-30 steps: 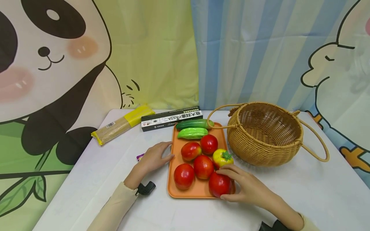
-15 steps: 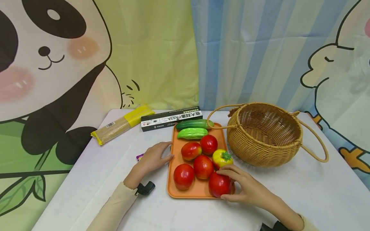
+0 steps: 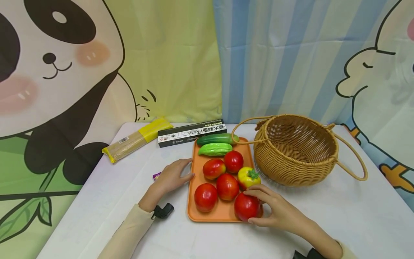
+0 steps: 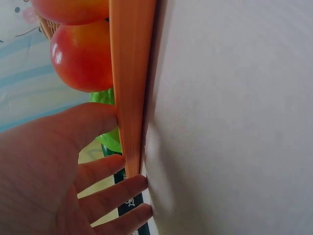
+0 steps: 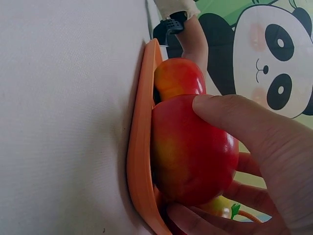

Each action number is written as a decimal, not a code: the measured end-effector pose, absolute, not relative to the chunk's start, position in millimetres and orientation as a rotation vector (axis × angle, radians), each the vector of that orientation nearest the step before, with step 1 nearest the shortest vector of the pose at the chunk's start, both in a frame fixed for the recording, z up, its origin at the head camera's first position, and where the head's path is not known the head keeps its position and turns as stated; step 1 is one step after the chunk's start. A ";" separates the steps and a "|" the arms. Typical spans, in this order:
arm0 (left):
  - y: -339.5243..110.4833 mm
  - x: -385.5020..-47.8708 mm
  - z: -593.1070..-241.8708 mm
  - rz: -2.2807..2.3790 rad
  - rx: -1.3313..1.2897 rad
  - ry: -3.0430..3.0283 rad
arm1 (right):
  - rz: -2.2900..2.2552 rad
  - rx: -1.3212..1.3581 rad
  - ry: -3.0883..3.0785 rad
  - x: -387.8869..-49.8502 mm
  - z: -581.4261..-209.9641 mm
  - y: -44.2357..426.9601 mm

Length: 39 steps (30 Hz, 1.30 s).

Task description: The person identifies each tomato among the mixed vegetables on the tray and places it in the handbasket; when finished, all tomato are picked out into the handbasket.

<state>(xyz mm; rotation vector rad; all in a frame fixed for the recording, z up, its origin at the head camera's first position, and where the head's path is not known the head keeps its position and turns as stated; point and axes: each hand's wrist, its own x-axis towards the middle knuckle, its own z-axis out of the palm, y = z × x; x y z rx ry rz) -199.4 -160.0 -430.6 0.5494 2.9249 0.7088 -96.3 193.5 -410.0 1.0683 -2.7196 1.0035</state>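
My right hand (image 3: 279,210) holds a red apple (image 3: 247,207) at the near right corner of an orange tray (image 3: 193,215). In the right wrist view its thumb lies on one side of the apple (image 5: 193,147), with the other fingers round the far side. At the tray's left edge rests my left hand (image 3: 173,176), its fingers fairly straight against the rim (image 4: 131,88) and holding nothing. Several more red fruits, among them one at the near left (image 3: 206,198), lie on the tray. A yellow pepper-like vegetable (image 3: 248,177) sits just beyond the held apple.
A dark green cucumber (image 3: 215,139) and a light green ridged vegetable (image 3: 215,149) lie at the tray's far end. Behind stand a black pasta box (image 3: 192,133) and a yellow noodle packet (image 3: 137,139). A wicker basket (image 3: 295,169) is at the right, one handle overhanging the tray.
The apple in my right hand has shifted slightly right along with the hand. My left hand stays at the tray's edge.
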 end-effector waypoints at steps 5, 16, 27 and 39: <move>-160.1 -199.3 -430.9 0.716 0.552 2.929 | 1.010 1.072 -2.725 -94.5 -406.1 193.0; -160.9 -199.9 -431.7 0.710 0.545 2.926 | 1.044 1.084 -2.659 -93.5 -389.4 194.1; -160.4 -200.0 -431.2 0.713 0.551 2.917 | 1.019 1.089 -2.580 -94.7 -376.4 197.9; -160.3 -200.3 -430.9 0.707 0.548 2.918 | 0.977 1.111 -2.403 -103.4 -358.9 205.2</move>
